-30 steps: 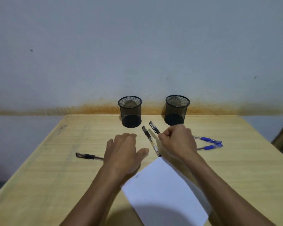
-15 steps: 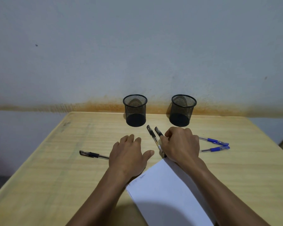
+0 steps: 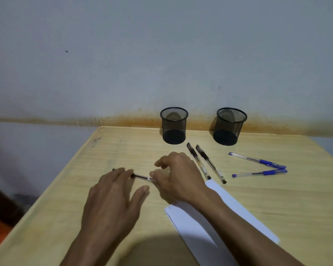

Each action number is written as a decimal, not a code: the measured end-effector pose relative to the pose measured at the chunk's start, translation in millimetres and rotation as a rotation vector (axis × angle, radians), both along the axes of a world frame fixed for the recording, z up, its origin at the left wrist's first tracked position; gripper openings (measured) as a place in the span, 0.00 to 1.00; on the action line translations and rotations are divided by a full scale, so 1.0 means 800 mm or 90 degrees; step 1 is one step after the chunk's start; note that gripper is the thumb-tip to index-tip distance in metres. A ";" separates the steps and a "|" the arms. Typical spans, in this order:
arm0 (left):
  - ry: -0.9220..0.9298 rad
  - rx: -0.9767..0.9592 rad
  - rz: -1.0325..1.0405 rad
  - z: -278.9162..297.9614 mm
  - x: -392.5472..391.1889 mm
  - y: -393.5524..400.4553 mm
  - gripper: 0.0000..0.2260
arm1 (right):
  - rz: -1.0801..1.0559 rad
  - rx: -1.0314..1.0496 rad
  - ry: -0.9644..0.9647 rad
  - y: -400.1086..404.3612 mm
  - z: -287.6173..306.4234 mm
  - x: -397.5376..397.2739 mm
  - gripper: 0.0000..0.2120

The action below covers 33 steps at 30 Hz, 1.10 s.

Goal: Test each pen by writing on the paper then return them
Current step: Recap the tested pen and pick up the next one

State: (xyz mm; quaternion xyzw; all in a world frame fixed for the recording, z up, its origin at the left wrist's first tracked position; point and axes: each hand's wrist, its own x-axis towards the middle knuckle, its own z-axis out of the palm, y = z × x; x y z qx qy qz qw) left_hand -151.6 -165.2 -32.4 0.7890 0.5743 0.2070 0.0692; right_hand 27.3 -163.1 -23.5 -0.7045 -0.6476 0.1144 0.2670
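The right hand (image 3: 178, 177) pinched the clear end of a black-capped pen (image 3: 141, 177) lying flat on the pale wooden table (image 3: 296, 204), while the left hand (image 3: 112, 194), fingers straight and spread, pressed on the pen's cap end at the right hand's 9 o'clock. A white sheet of paper (image 3: 225, 206) lay under the right forearm at 5 o'clock, with two more black pens (image 3: 206, 163) side by side at 2 o'clock and two blue pens (image 3: 261, 167) farther out at 3 o'clock. Two black wire-mesh cups (image 3: 174, 125) stood upright at the table's far edge, at 12 and 1 o'clock.
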 end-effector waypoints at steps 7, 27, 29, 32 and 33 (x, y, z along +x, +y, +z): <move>0.055 -0.021 0.038 -0.037 -0.036 -0.005 0.25 | 0.022 -0.013 -0.084 0.007 -0.025 -0.023 0.13; -0.319 0.090 -0.145 0.014 0.018 -0.001 0.05 | -0.007 0.044 0.704 -0.053 0.029 0.014 0.14; -0.341 0.081 -0.167 0.019 0.032 -0.008 0.04 | -0.015 0.045 0.731 -0.058 0.025 0.008 0.12; -0.356 0.054 -0.182 0.021 0.045 -0.013 0.03 | -0.043 0.075 0.740 -0.058 0.025 0.024 0.08; -0.359 0.044 -0.185 0.021 0.047 -0.014 0.04 | -0.038 0.070 0.735 -0.060 0.026 0.030 0.08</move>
